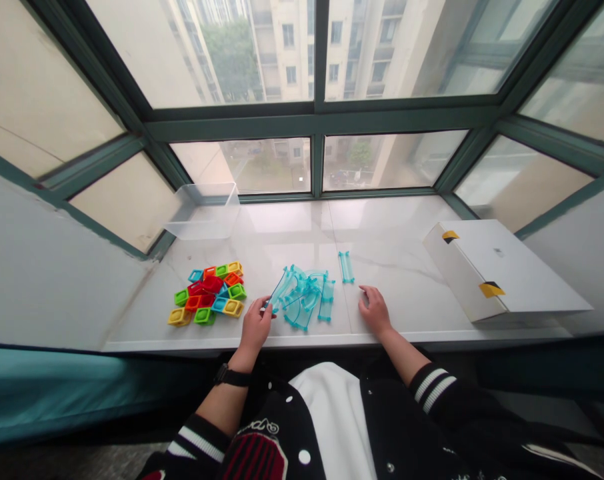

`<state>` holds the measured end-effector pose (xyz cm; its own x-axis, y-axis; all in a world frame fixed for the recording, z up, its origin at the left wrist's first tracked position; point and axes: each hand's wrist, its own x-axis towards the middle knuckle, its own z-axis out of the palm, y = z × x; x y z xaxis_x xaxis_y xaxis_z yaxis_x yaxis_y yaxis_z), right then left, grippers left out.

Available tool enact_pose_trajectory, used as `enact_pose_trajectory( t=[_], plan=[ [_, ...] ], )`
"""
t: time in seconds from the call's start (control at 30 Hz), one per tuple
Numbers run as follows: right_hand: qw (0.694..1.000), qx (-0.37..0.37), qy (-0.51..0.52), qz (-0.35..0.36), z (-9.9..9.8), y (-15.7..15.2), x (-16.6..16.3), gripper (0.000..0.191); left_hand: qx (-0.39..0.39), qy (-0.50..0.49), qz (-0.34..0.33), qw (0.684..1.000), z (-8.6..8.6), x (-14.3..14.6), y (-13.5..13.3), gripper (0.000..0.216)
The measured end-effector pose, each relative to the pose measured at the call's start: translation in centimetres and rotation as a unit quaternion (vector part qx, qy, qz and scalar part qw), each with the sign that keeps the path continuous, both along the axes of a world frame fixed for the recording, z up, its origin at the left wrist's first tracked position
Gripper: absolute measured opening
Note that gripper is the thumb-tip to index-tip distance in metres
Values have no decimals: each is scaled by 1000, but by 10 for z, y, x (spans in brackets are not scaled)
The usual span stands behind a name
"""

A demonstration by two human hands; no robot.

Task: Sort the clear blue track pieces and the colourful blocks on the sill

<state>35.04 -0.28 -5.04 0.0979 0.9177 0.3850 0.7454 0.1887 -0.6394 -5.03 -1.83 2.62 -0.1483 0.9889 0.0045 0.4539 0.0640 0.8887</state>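
Observation:
A heap of clear blue track pieces (305,293) lies on the white marble sill in front of me. My left hand (256,325) is closed in a pinch on one long blue track piece (277,290) at the heap's left edge. My right hand (375,310) rests on the sill to the right of the heap, fingers stretched flat, holding nothing. One single blue track piece (346,266) lies apart, just beyond the right hand. A cluster of coloured square blocks (211,293) in red, green, yellow, orange and blue sits to the left of my left hand.
A clear plastic bin (205,212) stands at the back left of the sill by the window. A white cardboard box (502,270) with yellow tape lies at the right. Window frames (316,120) close off the far side.

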Motion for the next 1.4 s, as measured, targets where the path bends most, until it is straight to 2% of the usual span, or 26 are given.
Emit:
enact_pose_trajectory(
  t=[0.13,0.3,0.5,0.67,0.73,0.8,0.87,0.97,1.07,1.13,1.23,1.4],
  plan=[
    [1000,3,-8,4,2,1,0,44,-42,-20,-8,999,-1,1,-3,40],
    [1000,1,-18,5,5,0,-2,41,-43,-28,2,999,-1,3,-6,38],
    [1000,-5,10,1,8,-1,-3,40,-55,-203,20,977,3,19,-8,41],
    [988,-76,136,-18,19,4,-2,40,-80,-294,-3,953,17,42,-15,41],
    [975,-97,197,-28,33,2,-9,41,-91,-308,-23,947,25,52,-17,42],
    [970,-86,229,-2,56,-7,-23,42,-101,-310,-45,944,32,63,-18,42],
    [967,-65,229,88,85,-20,-45,43,-116,-306,-69,942,38,75,-18,41],
    [947,-58,205,239,125,-42,-81,52,-143,-287,-102,942,40,91,-19,41],
    [945,-61,156,281,146,-54,-105,50,-147,-261,-127,946,36,101,-21,42],
    [953,-54,138,263,148,-55,-110,40,-134,-250,-132,950,33,103,-24,43],
    [963,-49,135,228,141,-51,-108,29,-120,-246,-135,952,31,103,-27,45],
    [965,-64,141,213,128,-48,-103,28,-138,-262,-148,944,38,104,-31,52]
  ],
)
